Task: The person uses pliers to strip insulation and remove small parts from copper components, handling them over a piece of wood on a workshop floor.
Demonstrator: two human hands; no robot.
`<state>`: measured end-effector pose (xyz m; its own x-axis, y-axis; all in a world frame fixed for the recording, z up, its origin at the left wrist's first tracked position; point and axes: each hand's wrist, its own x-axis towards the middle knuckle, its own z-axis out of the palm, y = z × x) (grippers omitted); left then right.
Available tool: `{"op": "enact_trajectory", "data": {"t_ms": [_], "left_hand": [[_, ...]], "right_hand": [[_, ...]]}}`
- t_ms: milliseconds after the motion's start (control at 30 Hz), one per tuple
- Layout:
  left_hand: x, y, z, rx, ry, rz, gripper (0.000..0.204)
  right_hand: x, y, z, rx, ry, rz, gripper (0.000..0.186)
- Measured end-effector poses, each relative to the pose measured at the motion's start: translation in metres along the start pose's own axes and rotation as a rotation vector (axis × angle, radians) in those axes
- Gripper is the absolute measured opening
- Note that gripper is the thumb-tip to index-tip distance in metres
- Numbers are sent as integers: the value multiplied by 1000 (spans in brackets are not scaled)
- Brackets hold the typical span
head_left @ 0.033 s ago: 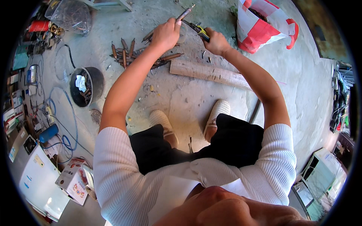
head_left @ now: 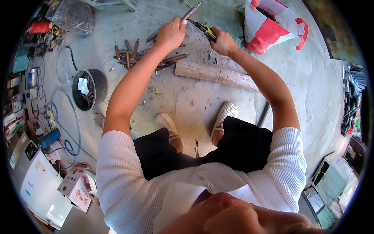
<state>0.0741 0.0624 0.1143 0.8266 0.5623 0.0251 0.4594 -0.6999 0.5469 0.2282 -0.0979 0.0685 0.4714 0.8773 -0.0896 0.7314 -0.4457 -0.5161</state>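
Note:
Over the far part of the floor, my left hand (head_left: 171,34) is closed around a slim metal cylinder (head_left: 190,13) with a narrow pointed end, aimed up and to the right. My right hand (head_left: 224,43) grips yellow-and-black handled pliers (head_left: 205,29). Their dark jaws reach left toward the cylinder, close beside my left hand; whether they touch it I cannot tell. Several similar brown cylinders (head_left: 127,54) with narrowed ends lie in a loose pile left of my left forearm, and more are partly hidden beneath it.
A wooden plank (head_left: 214,75) lies before my feet, among small scraps. To the left stands a black bucket (head_left: 100,89) holding brown cylinders and crumpled white paper. A red-and-white bag (head_left: 269,33) stands at the far right. Blue hose (head_left: 79,128) and clutter line the left side.

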Motion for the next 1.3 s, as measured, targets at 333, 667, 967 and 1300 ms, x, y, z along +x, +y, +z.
{"op": "enact_trajectory", "data": {"t_ms": [333, 667, 967, 1300], "left_hand": [[-49, -4, 13, -1070, -393, -231, 86], [-54, 51, 48, -1349, -514, -448, 73], [-55, 52, 57, -1150, -539, -559, 65], [-43, 44, 70, -1054, -251, -412, 38]], "right_hand": [[-25, -5, -7, 723, -122, 354, 33], [-61, -41, 5, 480, -277, 183, 33], [-68, -66, -8, 886, -299, 219, 19], [-40, -35, 29, 634, -218, 203, 30]]}}
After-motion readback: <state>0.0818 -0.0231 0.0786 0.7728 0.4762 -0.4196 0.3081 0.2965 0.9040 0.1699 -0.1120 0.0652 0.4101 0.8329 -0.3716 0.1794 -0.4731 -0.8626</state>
